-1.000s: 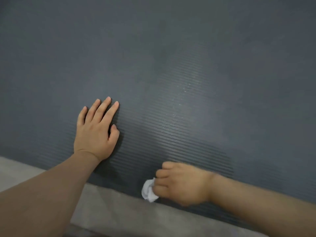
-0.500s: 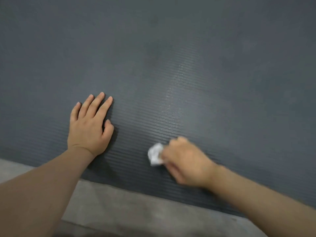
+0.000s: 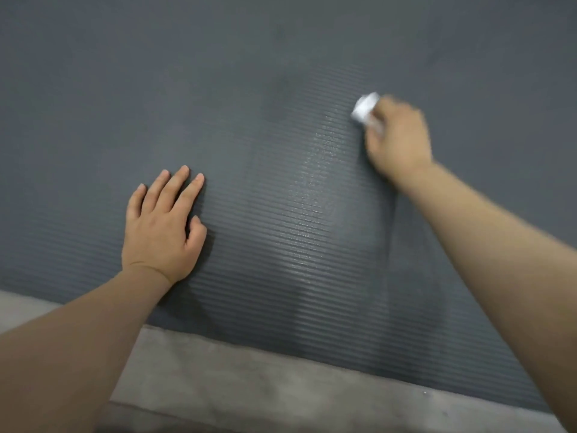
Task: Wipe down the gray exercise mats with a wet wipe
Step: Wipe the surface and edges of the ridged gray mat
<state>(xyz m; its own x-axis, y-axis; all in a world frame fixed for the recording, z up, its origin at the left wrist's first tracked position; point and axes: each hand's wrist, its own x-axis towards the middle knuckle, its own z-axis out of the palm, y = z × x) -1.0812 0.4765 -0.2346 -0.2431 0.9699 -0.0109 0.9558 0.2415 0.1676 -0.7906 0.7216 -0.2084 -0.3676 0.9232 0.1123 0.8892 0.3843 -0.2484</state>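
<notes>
mat (image 3: 218, 89) gray, ribbed, wet-streaked

The floor (image 3: 249, 385) is pale grey concrete, showing as a bare strip along the near edge. A dark grey ribbed mat (image 3: 93, 104) lies flat on it, covering everything farther out, left to right. A glistening wet band runs across the mat's middle, near to far.

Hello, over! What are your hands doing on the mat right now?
Left hand flat on gray mat. Right hand holds balled wet wipe against mat. Nothing in the way.
</notes>
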